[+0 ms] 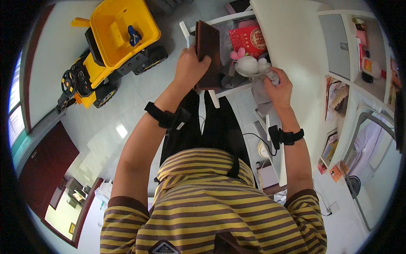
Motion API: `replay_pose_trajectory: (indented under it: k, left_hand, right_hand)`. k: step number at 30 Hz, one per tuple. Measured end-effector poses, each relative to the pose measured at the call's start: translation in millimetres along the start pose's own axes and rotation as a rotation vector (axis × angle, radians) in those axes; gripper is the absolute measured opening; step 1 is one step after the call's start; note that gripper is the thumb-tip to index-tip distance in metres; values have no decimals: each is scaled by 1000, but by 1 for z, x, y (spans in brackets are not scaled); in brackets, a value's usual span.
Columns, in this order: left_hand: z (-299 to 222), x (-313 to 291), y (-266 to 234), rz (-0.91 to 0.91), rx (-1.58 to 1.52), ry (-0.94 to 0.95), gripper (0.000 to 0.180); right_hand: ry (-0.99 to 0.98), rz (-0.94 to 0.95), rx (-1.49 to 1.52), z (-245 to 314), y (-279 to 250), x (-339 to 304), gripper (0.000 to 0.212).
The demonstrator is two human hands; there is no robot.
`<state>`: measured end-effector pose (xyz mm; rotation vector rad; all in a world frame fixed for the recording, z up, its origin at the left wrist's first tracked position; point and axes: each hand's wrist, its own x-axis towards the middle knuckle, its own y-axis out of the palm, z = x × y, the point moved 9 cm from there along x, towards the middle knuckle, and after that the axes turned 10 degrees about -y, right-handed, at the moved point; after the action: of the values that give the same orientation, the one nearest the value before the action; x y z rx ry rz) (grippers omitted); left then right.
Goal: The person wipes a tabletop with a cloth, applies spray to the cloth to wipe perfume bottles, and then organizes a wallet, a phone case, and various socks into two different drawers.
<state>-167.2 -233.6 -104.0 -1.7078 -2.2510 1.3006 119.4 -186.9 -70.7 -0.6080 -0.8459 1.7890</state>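
My left hand (190, 67) is closed round a long dark brown leather wallet or case (208, 51), held upright over the front of a pulled-out white drawer (215, 100). The fingers behind it are partly hidden. In my right hand (280, 89), a grey and white plush toy (250, 67) is pinched by its grey part at the drawer's right side. Its white rounded part hangs over the drawer's contents. A red printed packet (243, 38) lies in the drawer, with a pink flower-like piece (237, 53) beside the toy.
Right of the drawer stretches a white desktop (296, 42), with shelves (374, 80) of small items beyond. A yellow ride-on toy truck (122, 29) stands on the tiled floor at the far left. A black cable (258, 136) hangs near my right wrist, by lower open compartments.
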Motion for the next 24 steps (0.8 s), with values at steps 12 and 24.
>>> replay_pose_trajectory:
  k: [12, 24]
  left_hand:
    - [-24, 8, 57, 57, 92, 45, 64]
    - [5, 27, 73, 147, -457, 46, 89]
  right_hand:
    - [-78, 480, -180, 60, 63, 24, 71]
    - [-102, 165, 497, 14, 10, -7, 74]
